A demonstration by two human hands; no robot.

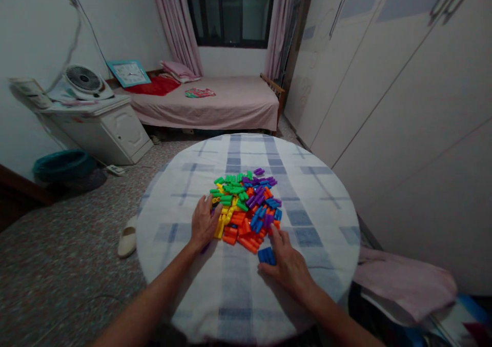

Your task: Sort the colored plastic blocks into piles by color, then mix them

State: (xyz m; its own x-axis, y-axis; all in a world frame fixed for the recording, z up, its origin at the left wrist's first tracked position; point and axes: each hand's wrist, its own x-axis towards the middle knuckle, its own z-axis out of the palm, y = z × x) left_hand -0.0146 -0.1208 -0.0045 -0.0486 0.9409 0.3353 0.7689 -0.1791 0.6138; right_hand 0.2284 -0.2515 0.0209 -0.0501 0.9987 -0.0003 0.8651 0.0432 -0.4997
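Observation:
A heap of plastic toy building pieces [246, 218] in green, yellow, orange, blue and purple lies in the middle of the table. My left hand [204, 220] is at the heap's left edge, thumb and fingers apart, beside the yellow pieces [220, 227]. Under its palm side a bit of purple shows, mostly hidden. My right hand [286, 259] rests at the near right, fingers spread, with its fingertips by a purple piece [268, 221]. Between its thumb and fingers lies a blue piece [266, 256], apart from the heap; whether the hand touches it I cannot tell.
The round table [246, 296] wears a blue-and-white checked cloth. Beyond stands a bed [230, 108] with a pink sheet. White wardrobes [384, 131] line the right side. At left are a cabinet [126, 131] with a fan [85, 80], a bin [63, 166] and a slipper [127, 242].

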